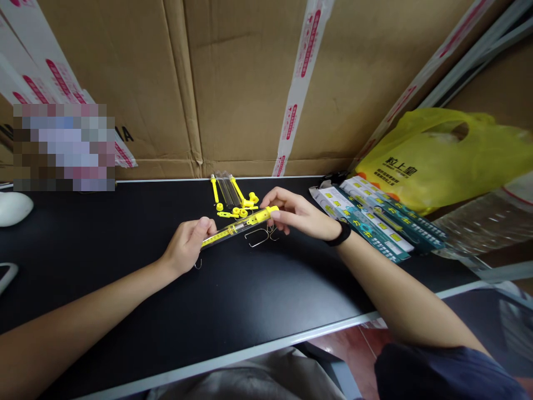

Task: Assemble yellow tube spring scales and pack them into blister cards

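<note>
A spring scale (239, 226), a clear tube with yellow parts and a printed scale inside, is held tilted above the black desk. My left hand (186, 243) is closed around its lower left end, thumb on top. A small wire hook (198, 263) shows below that hand. At the upper right end, my right hand (297, 215) pinches the yellow cap (272, 210) between thumb and fingers. Bent metal wire hooks (258, 240) show just under the tube; I cannot tell whether they are attached. Behind it lie clear tubes (227, 189) and small yellow parts (237, 211).
Several packaged spring scales on printed cards (366, 219) lie at the right, beside a yellow plastic bag (433, 161) and a clear plastic bag (478, 222). A cardboard box (241, 83) stands along the back edge. At the far left sits a white mouse (14, 209).
</note>
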Demonstrator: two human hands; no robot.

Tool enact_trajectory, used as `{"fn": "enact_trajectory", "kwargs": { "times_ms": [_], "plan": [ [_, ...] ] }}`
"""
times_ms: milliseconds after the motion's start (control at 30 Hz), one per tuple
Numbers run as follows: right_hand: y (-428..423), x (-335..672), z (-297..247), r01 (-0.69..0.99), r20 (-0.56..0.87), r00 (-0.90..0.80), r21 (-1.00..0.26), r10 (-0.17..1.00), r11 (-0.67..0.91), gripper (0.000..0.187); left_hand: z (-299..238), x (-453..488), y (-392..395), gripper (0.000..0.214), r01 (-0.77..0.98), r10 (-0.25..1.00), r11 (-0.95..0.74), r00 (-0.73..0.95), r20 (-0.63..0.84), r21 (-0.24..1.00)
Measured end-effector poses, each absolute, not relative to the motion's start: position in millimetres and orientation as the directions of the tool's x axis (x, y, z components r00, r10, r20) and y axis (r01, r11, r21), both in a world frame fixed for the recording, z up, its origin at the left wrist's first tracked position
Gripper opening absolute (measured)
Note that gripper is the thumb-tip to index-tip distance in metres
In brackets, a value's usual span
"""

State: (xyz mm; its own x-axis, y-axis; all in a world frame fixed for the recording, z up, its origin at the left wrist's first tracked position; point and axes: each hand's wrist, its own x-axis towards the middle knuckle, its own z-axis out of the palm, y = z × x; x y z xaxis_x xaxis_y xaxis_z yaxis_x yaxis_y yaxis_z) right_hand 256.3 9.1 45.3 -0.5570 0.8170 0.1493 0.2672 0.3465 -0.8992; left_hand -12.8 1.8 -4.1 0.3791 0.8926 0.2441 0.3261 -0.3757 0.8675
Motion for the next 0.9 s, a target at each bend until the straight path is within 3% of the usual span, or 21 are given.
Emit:
{"fn": "enact_trajectory", "kwargs": {
  "times_ms": [233,633,900],
  "plan": [
    [12.7,260.6,44.8,0.148,0.178,-0.584,-0.936,0.792,0.319,0.030,-4.8,-13.5,4.3,0.070,0.231,0.912,-0.260,0.377,0.160,0.937],
    [25.0,264.7,35.8,0.136,0.188,-0.539,-0.942,0.821,0.305,0.030,-2.7,-16.5,13.6,0.064,-0.040,0.888,-0.142,0.435,0.145,0.989],
    [16.5,257.3,36.7,0.131,0.187,-0.559,-0.942,0.808,0.309,0.029,1.8,-18.0,16.3,0.086,-0.080,0.905,-0.044,0.418,0.074,0.996]
  ]
}}
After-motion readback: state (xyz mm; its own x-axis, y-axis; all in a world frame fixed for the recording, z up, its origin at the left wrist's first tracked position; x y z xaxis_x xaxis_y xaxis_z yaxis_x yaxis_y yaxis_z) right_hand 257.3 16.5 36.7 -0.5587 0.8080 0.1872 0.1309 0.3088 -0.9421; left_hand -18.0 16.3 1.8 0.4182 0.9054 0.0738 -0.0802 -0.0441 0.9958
